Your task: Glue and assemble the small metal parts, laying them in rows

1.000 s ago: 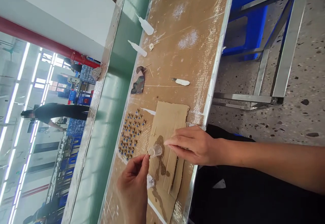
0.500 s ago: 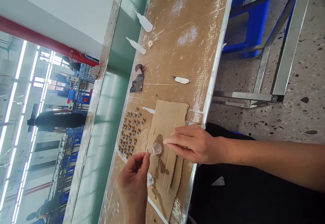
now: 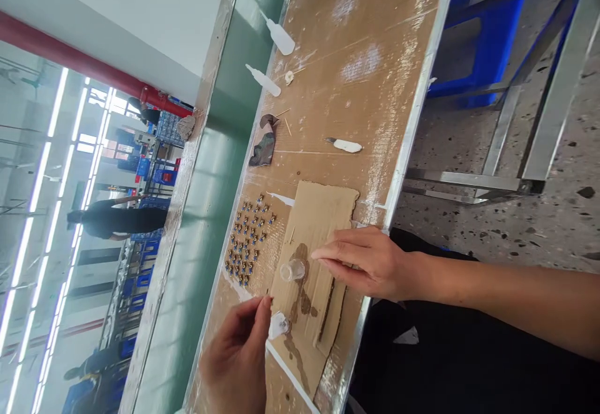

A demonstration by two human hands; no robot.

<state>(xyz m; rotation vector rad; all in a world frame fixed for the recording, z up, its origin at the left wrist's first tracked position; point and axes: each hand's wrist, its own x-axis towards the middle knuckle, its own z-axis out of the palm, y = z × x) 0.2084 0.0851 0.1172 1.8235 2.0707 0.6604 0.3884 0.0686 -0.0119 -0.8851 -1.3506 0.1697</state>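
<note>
My left hand (image 3: 239, 351) is closed in a pinch, with a tiny dark piece (image 3: 268, 291) showing at its fingertips, too small to name. Just beyond it, a small clear plastic cup (image 3: 292, 269) lies on a wet-stained sheet of cardboard (image 3: 323, 207). A second clear container (image 3: 279, 324) sits close to the left fingers. My right hand (image 3: 363, 259) rests over the cardboard near the first cup, thumb and fingers pressed together; whatever they hold, if anything, is hidden. Several tiny blue-and-gold figures (image 3: 248, 239) stand in rows beside the cardboard.
A white-handled knife (image 3: 347, 146), a camouflage cloth scrap (image 3: 263, 145), toothpicks (image 3: 287, 127) and two white squeeze bottles (image 3: 281, 39) (image 3: 265, 80) lie along the bench. A blue stool (image 3: 492, 45) and a metal frame (image 3: 553, 114) are beside it. Other people stand far off.
My left hand has drawn back from the mouth of the clear cup, the small piece still in its pinch. My right hand keeps its place near the cup. The view has shifted slightly.
</note>
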